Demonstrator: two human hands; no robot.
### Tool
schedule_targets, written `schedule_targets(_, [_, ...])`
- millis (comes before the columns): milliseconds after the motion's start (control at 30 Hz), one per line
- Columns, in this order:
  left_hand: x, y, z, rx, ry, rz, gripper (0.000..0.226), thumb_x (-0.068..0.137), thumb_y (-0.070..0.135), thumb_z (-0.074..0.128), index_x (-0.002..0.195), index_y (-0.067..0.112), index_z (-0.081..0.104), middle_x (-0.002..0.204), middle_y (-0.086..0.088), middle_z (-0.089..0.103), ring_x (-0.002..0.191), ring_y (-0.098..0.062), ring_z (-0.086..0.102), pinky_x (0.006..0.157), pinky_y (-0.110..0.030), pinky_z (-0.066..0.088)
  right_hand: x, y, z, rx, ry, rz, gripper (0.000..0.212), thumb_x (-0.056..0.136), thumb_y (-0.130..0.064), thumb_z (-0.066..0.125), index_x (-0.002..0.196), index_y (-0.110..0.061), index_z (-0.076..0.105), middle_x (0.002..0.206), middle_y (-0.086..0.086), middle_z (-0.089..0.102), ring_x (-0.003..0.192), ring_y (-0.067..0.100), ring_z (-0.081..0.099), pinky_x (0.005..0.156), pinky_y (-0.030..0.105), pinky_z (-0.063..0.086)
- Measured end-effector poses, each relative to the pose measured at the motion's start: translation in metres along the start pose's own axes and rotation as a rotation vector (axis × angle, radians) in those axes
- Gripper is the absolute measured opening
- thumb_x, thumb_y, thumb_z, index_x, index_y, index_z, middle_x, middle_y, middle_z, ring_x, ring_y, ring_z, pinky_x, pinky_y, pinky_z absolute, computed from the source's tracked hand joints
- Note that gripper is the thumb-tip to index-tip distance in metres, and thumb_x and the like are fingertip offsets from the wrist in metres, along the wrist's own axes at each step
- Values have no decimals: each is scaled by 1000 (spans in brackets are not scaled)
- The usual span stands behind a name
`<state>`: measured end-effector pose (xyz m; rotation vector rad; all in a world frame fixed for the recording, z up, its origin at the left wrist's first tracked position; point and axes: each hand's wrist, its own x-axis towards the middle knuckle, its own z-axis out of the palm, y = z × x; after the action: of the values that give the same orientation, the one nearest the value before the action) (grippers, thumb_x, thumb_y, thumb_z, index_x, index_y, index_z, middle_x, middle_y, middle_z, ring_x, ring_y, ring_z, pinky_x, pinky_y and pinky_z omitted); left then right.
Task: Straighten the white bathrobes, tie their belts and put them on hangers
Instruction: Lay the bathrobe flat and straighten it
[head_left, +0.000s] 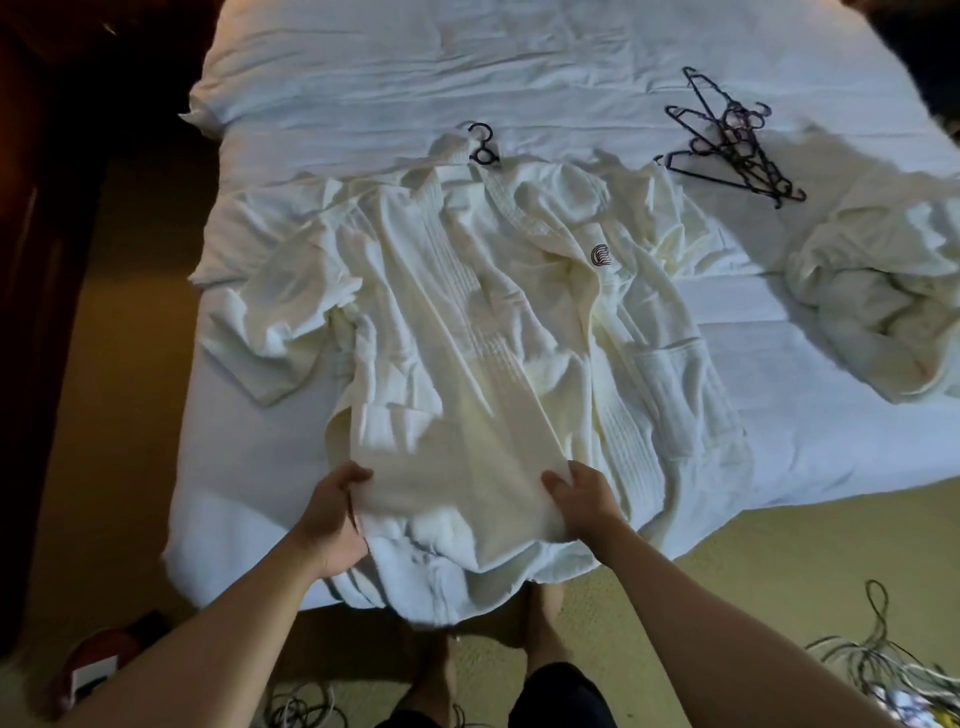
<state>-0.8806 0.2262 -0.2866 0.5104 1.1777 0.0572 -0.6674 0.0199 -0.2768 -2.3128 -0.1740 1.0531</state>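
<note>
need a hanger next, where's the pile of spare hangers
In the head view, the pile of black hangers lies on the bed, upper right, beyond the spread bathrobe and left of the crumpled bathrobe.

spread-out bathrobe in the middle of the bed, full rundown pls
The bathrobe is white, textured cloth with ribbed front bands and a small dark logo on the chest. It lies spread but creased on the bed, collar at the far side, hem hanging over the near edge. A dark hanger shows at its collar. The left hand and right hand each grip its lower front panel. No tied belt is visible.
</note>
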Motion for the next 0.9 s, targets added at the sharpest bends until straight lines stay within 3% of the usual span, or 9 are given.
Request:
schedule_targets(100, [-6,2,-5,-90,-46,-39,51,92,39,48,128,9,67,126,-24,66,121,-44,60,102,-53,46,0,5,-10,64,2,9,11,98,-25,62,103,-18,68,87,-8,66,84,16,62,73,30,46])
schedule_targets(233, [-7,0,-15,-104,-53,-50,55,98,55,43,129,18,69,131,-20,65,122,-42,60,105,-55,43,3,13,-24,79,-14,2,9,97,-26,63,94,-21,69,90,-2,71,87,22,66,77,35,53])
schedule_targets(367, [-15,1,-12,-77,-26,4,45,101,40,47,129,10,66,126,-24,66,119,-45,61,104,-56,44,7,19,-37,67,-7,-17,10,99,-21,61,97,-14,69,87,-1,69,82,18,64,64,27,47])
schedule_targets(500, [-12,-9,-16,252,95,68,34,96,23,62,124,4,64,112,-20,73,105,-40,68,97,-57,50,21,29,-49,-12,26,-33,15,97,-26,63,97,-12,70,88,3,70,86,26,65,76,35,51])
schedule_targets(567, [-7,-13,-18,512,278,141,27,96,24,65,113,3,68,97,-20,74,92,-40,70,89,-55,55,26,32,-51,-69,25,-55,15,97,-27,62,92,-14,67,85,2,68,83,24,64,73,34,49])
schedule_targets(633, [-3,-18,-13,828,513,287,28,100,30,60,97,3,68,84,-16,68,76,-31,64,69,-42,52,26,33,-47,-143,8,-71,16,97,-27,61,88,-14,63,83,2,65,82,26,62,69,33,45])
schedule_targets(700, [-1,-26,-5,943,586,354,28,100,29,54,89,5,63,82,-15,64,73,-30,59,64,-39,44,25,41,-40,-203,-71,-35,17,96,-25,59,104,-11,61,95,7,67,91,29,61,74,35,46])
schedule_targets(800, [2,-43,-1,987,531,245,22,97,24,55,90,5,62,84,-16,64,76,-32,60,66,-40,47,20,59,-33,-244,-271,42,60,92,-29,61,146,-17,38,116,7,67,105,26,64,87,38,51])
schedule_targets(900, [-3,-65,1,988,421,155,13,98,28,59,96,15,60,93,-4,64,82,-24,60,73,-39,52,14,64,-31,-185,-318,39,70,91,-28,67,152,-17,33,117,6,67,105,24,65,86,36,51])
